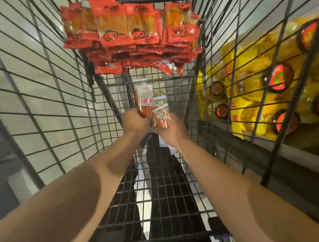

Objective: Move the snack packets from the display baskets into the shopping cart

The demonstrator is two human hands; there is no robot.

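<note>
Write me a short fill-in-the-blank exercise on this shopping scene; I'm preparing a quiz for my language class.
1. The left hand and right hand both hold clear packets of ____-coloured snack sticks.
2. The pile of snack packets at the far end of the cart is mostly ____.
3. The bags behind the wire on the right are mainly ____.

Missing words: orange; red; yellow
</note>
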